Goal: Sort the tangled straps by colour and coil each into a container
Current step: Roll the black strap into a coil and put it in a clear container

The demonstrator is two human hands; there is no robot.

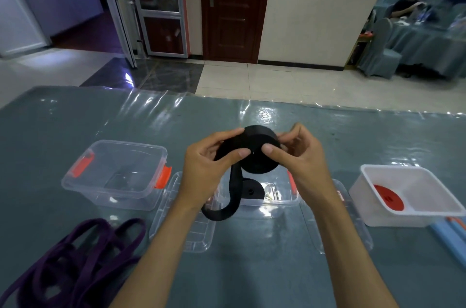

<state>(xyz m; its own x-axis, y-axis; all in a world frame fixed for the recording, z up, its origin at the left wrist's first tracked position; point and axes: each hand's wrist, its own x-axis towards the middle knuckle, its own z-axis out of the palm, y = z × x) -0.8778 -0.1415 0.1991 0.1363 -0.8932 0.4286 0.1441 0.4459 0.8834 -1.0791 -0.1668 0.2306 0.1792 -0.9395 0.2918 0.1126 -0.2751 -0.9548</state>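
Note:
A black strap coil (pixel 257 151) is held in the air above the middle clear container (pixel 274 200). My left hand (pixel 204 164) grips the strap where it feeds onto the coil. My right hand (pixel 296 154) pinches the coil, thumb on its face. The strap's loose tail (pixel 224 206) hangs down in a loop in front of the container. Another black coil (pixel 251 190) lies inside that container. A tangled purple strap (pixel 75 254) lies at the lower left. A red coil (pixel 388 196) sits in the white container (pixel 408 217) on the right.
A clear container with orange latches (pixel 114 174) stands at the left. Two clear lids (pixel 186 229) (pixel 353 222) lie flat beside the middle container. Blue and orange items (pixel 451 234) lie at the right edge. The table's far edge (pixel 227 97) borders tiled floor.

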